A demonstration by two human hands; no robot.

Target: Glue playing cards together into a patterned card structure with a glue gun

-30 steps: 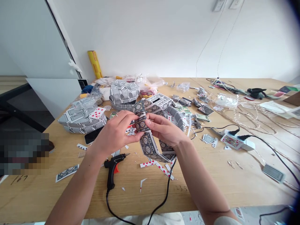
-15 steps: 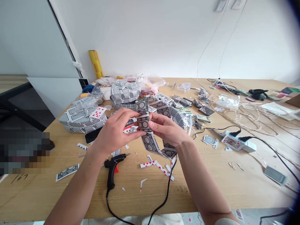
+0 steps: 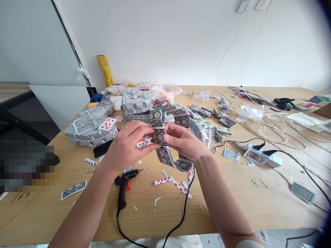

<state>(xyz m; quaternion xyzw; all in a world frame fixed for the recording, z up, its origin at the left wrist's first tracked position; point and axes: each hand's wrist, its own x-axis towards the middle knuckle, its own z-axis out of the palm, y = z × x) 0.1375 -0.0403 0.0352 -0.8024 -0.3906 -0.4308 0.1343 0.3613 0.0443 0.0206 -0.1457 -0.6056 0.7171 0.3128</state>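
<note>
Both hands hold a band of folded playing cards, dark with white patterns and bent round into an open ring, above the table. My left hand pinches its near wall from the left, fingertips and thumb on the card edge. From the right, my right hand grips the same wall, thumb on the front face and fingers behind, inside the ring. The hidden fingertips cannot be made out. Below my left hand lies a black glue gun with an orange trigger, its nozzle pointing up and right.
Two woven card boxes stand at the left back, a seven of hearts card on one. Card scraps lie below the hands. A power strip, cords and clear tubing spread right. A yellow roll stands by the wall.
The card ring has shifted and tilted slightly in my hands, its lower far part now a little higher and further left. Both hands keep their grip; the glue gun stays put.
</note>
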